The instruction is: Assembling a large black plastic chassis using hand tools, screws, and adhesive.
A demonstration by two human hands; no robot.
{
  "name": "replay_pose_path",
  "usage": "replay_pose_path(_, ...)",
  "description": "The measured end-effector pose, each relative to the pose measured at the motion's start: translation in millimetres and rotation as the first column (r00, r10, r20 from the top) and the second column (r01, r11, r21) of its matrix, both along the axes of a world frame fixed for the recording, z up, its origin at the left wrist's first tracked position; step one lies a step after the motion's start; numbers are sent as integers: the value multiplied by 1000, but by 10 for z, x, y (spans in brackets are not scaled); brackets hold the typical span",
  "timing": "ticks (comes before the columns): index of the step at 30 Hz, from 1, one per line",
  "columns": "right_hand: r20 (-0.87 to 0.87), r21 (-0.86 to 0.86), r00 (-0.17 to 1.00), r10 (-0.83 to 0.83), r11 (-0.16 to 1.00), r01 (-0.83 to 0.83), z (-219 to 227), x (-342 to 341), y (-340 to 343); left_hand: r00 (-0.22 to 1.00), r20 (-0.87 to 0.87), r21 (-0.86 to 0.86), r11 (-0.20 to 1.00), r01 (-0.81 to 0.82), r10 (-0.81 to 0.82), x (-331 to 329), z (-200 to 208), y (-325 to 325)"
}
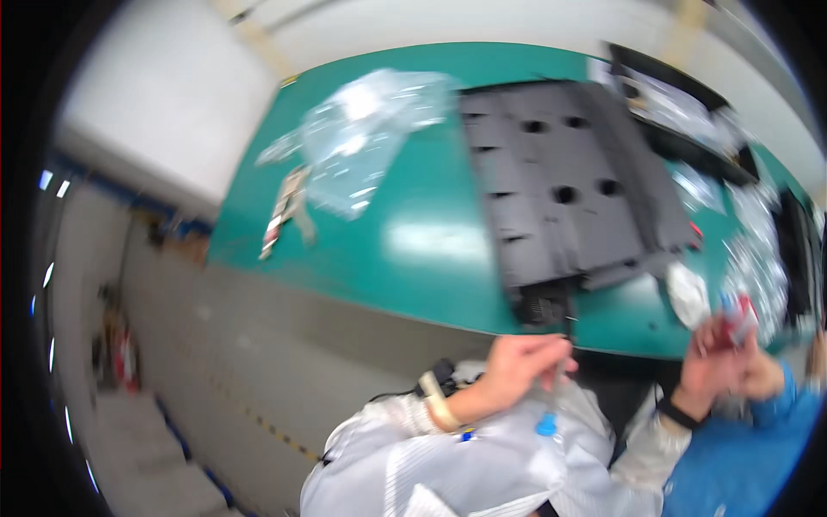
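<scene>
My left hand (521, 369) is closed in a pinch just off the table's front edge. From its fingers a slim translucent tube with a blue end (547, 424) seems to hang down, though blur softens its outline. My right hand (713, 369) is raised farther right, fingers curled at a small red container with a light-blue top (739, 319). A large dark grey ribbed panel with round holes (594, 185) lies on the green table (413, 267). At its near edge, close to my left hand, sits a small black part (541, 308).
Clear plastic bags (362, 129) and a striped strip (280, 211) lie at the left. A black bin (680, 108) holds wrapped things at the far right. A crumpled white wad (687, 295) rests near my right hand. A co-worker's blue sleeve (780, 401) is close beside it.
</scene>
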State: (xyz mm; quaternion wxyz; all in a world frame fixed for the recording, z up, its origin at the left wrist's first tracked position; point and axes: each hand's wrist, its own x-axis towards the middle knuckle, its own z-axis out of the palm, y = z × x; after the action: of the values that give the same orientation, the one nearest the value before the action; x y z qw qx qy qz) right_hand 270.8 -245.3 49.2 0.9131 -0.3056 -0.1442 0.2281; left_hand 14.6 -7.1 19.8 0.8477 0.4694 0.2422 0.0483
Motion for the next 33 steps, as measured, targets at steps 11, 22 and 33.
replay_pose_path(11,251,-275,830,-499,785,555,92,211,-75,1000,-1,-161,987,-25,25,-42,-60,42)
replay_pose_path(22,695,-444,570,-437,363,819,-317,575,-213,990,-91,-46,993,-110,105,-3,93,-14)
replay_pose_path(33,798,-462,518,-309,238,854,-281,536,-83,970,-134,14,979,-204,204,-21,90,23)
